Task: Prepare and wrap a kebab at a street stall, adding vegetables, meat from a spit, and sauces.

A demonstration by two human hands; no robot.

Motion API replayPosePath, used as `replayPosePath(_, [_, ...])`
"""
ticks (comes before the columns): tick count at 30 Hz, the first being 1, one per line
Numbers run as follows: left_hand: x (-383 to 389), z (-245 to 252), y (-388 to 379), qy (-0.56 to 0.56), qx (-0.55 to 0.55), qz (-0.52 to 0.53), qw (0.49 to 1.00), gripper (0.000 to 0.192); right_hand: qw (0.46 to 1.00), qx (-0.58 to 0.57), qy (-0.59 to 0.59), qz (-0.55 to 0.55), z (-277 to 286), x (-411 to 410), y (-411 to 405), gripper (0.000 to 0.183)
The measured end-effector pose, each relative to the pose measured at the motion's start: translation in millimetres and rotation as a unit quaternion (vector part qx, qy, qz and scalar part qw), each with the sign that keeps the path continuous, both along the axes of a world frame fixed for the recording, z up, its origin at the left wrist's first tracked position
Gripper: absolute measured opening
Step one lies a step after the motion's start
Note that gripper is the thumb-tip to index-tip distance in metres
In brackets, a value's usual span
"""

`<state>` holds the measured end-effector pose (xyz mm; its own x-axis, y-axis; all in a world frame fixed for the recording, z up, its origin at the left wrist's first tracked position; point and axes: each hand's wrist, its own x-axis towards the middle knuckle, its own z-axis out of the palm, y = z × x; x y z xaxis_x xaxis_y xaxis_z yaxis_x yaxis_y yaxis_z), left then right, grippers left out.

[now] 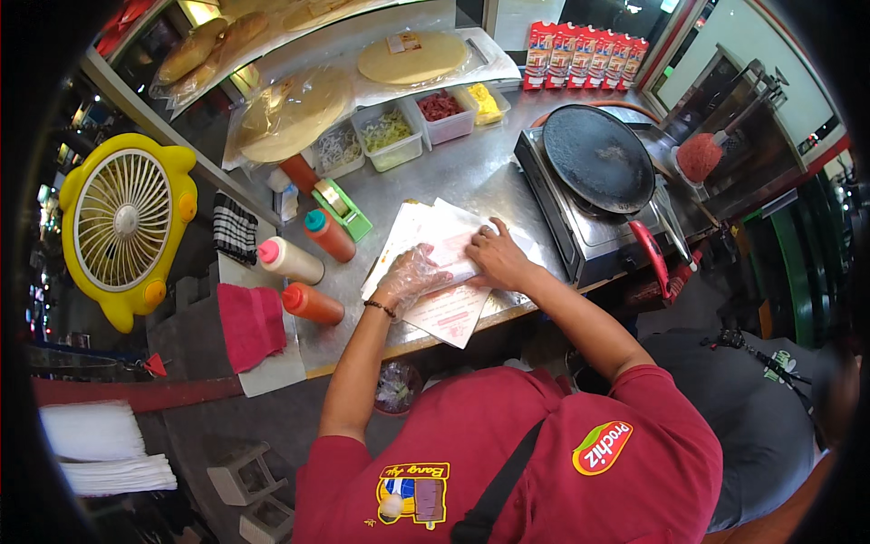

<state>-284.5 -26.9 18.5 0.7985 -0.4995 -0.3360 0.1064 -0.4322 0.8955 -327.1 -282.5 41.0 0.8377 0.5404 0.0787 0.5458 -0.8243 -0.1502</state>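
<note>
A sheet of printed wrapping paper [452,253], folded into a roll, lies across a stack of papers [454,314] near the counter's front edge. My left hand [412,273], in a clear plastic glove, holds the roll's left end. Bare and wearing a ring, my right hand [499,257] grips its right side, with fingers over the top. Whatever may be inside the paper is hidden. Left of the papers stand a teal-capped squeeze bottle [330,235], a pink-capped bottle with pale sauce [291,260] and a red-capped bottle [312,303].
At right, a flat black pan [598,158] with a red handle rests on a gas stove [578,238], beside metal tongs [673,228]. A green tape dispenser [343,209] and plastic tubs of fillings [389,139] sit behind. Bagged flatbreads [411,58] lie above. A person [741,421] is close at right.
</note>
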Motion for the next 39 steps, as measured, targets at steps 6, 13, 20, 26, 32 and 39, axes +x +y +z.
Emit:
replayPosePath(6, [-16, -3, 14, -0.062, 0.043, 0.036, 0.997, 0.067, 0.988, 0.095, 0.07, 0.098, -11, 17, 21, 0.043])
replayPosePath(13, [-72, -16, 72, -0.289, 0.182, 0.131, 0.931, 0.03, 0.965, 0.081, 0.225, 0.111, -2, 51, 14, 0.036])
replayPosePath(20, [-61, -35, 73, -0.163, 0.184, 0.224, 0.943, 0.019, 0.956, 0.028, 0.262, 0.132, 13, 58, 31, 0.035])
replayPosePath(26, [-90, -38, 15, -0.398, 0.351, 0.415, 0.739, 0.042, 0.964, 0.007, 0.247, 0.101, 15, 54, 30, 0.037])
replayPosePath(32, [-87, -51, 27, -0.268, 0.251, 0.411, 0.835, 0.027, 0.963, 0.002, 0.242, 0.118, 16, 52, 34, 0.039])
replayPosePath(39, [-82, -17, 0, -0.519, 0.153, 0.257, 0.801, 0.006, 0.967, -0.007, 0.228, 0.118, 11, 47, 28, 0.038])
